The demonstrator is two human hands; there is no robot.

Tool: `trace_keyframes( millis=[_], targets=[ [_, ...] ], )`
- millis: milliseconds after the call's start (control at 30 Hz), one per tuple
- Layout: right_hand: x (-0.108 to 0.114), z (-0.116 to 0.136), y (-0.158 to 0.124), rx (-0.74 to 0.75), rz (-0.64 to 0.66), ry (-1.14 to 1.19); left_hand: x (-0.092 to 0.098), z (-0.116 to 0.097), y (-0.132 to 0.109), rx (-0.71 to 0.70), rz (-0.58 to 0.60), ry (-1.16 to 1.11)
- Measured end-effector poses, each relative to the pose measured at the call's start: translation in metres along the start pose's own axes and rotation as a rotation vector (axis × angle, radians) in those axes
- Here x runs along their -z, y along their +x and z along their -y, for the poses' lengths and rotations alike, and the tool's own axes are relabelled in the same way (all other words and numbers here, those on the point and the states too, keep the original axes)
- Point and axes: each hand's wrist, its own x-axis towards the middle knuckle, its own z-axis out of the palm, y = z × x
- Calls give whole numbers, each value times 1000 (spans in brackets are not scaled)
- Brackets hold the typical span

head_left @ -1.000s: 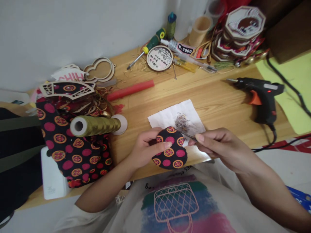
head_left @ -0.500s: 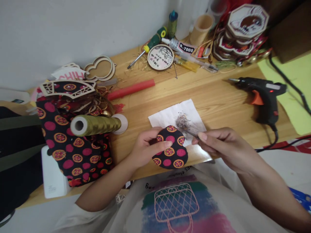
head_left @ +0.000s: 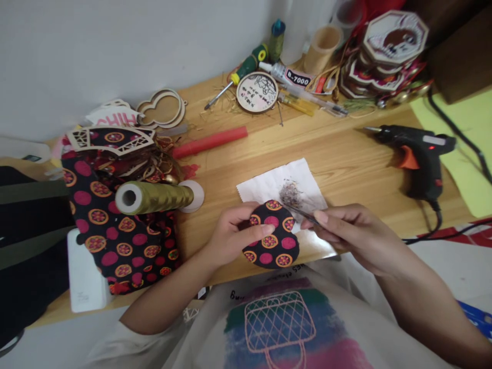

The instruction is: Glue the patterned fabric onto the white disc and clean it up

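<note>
My left hand (head_left: pixel 234 233) pinches a small rounded piece of black fabric with pink and gold dots (head_left: pixel 274 238), thumb on top, just above the near table edge. My right hand (head_left: pixel 346 233) is closed on a thin metal tool (head_left: pixel 298 211), perhaps tweezers or a needle, whose tip meets the fabric's upper right edge. Under the two hands lies a white tissue (head_left: pixel 282 184) with a small heap of dark fibres (head_left: pixel 291 193).
Left: a gold thread spool (head_left: pixel 154 198) on a larger sheet of the same dotted fabric (head_left: pixel 111 233), and wooden cut-outs (head_left: pixel 163 108). Back: a red stick (head_left: pixel 209 142), screwdriver (head_left: pixel 238 74), B-7000 glue tube (head_left: pixel 292 77), stacked octagonal ornaments (head_left: pixel 388 51). Right: a black glue gun (head_left: pixel 417 154) with cable.
The tool tip has slid slightly left along the fabric's edge. Both hands stay in nearly the same spot; the view has shifted a little.
</note>
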Motion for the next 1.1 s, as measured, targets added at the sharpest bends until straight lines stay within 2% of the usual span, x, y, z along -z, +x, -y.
trace_keyframes(
  millis=[200, 467, 733, 1100],
  targets=[
    [0, 1, -1, -4, 54, 6, 0, 1, -1, 8, -3, -5],
    [1, 0, 0, -19, 46, -1, 1, 2, -1, 15, 31, -10],
    [1, 3, -1, -9, -17, -63, 0, -2, 0, 57, 15, 48],
    [3, 3, 1, -20, -73, -74, 1, 0, -1, 87, 10, 14]
  ],
)
